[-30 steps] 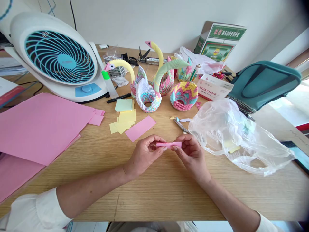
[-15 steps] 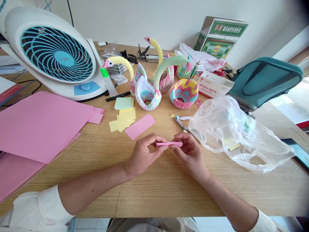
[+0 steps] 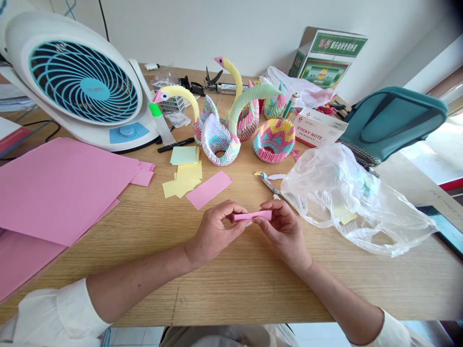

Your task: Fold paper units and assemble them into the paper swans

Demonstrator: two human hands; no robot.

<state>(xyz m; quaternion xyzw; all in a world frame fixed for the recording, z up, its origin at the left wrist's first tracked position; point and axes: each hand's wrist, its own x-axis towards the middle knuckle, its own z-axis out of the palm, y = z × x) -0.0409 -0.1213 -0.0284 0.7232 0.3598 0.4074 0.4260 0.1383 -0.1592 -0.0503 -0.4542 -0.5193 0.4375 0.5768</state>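
Over a wooden counter (image 3: 217, 294), 2 bare hands meet at a narrow piece of pink paper (image 3: 253, 216). The fingers of the left hand (image 3: 213, 236) grip its left part, and the fingers of the right hand (image 3: 287, 233) grip its right part, both thumbs close together near the middle. The paper looks already folded narrow, and it dips slightly between its ends, so the pinch seems to be pressing along it; the number of layers cannot be told.

Just beyond the fingers, to the left, lies a flat pink rectangle (image 3: 209, 189), with yellow papers (image 3: 190, 171) past it. Beyond the fingers to the right are scissors (image 3: 273, 187), partly under a clear plastic bag (image 3: 321, 188). Farther beyond the fingers stand long-necked paper birds and a round paper bowl (image 3: 269, 149). Large pink sheets (image 3: 65, 188) lie well to the left.
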